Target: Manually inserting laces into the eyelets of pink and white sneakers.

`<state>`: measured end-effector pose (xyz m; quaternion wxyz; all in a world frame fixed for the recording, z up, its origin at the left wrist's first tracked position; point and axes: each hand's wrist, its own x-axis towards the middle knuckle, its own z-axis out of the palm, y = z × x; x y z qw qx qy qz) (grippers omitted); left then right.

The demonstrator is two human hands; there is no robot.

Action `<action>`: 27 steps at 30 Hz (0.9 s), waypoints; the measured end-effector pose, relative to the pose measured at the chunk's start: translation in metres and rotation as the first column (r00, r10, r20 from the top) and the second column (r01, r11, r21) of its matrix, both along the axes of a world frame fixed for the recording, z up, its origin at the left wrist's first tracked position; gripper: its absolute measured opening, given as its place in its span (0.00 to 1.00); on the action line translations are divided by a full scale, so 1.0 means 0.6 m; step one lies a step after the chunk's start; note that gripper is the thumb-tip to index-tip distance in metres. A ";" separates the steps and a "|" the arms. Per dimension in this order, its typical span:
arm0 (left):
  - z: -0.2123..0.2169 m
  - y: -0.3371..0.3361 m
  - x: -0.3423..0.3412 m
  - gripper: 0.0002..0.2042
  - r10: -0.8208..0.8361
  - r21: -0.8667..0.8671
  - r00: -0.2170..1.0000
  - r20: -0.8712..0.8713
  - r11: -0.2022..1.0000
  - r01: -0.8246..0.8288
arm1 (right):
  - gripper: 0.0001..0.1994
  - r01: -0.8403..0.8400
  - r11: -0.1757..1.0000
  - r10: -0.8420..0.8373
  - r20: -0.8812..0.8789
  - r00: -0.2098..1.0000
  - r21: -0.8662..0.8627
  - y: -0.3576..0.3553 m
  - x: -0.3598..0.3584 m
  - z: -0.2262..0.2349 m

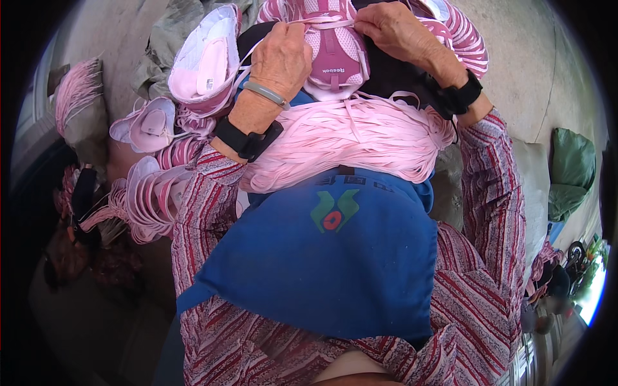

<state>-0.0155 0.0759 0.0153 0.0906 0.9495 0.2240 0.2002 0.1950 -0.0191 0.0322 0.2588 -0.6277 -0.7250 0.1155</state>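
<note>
A pink and maroon shoe upper [333,62] lies over my lap at the top of the view, its toe toward me. Across it runs a pale pink shoelace [320,21]. My left hand [282,56] is closed on the lace at the shoe's left side, and a loose length trails beside that wrist. On the right side my right hand [398,33] pinches the lace between thumb and fingers. The fingertips of the left hand are partly hidden. Right below the toe, a thick bundle of pink shoelaces [351,138] rests on my blue apron [328,270].
Another pink shoe upper [207,61] with a pale lining sits left of my left hand. More striped uppers [158,199] are stacked lower left. Pink laces [77,93] hang over a sack at far left. A green sack [570,170] stands on the concrete floor [521,64] at right.
</note>
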 end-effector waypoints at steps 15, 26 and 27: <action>-0.003 0.044 0.014 0.10 -0.078 -0.059 0.995 0.067 0.995 0.082 | 0.09 -0.092 0.996 0.094 0.247 0.965 -0.022 0.043 0.012 -0.025; 0.028 0.024 0.024 0.09 -0.051 -0.014 0.993 -0.108 0.999 0.050 | 0.10 0.085 0.996 -0.087 -0.118 0.989 -0.021 0.003 0.012 -0.010; 0.030 0.022 0.026 0.08 -0.046 0.024 0.987 -0.153 0.998 0.050 | 0.11 0.151 0.979 -0.181 -0.248 0.952 -0.136 -0.005 0.011 -0.007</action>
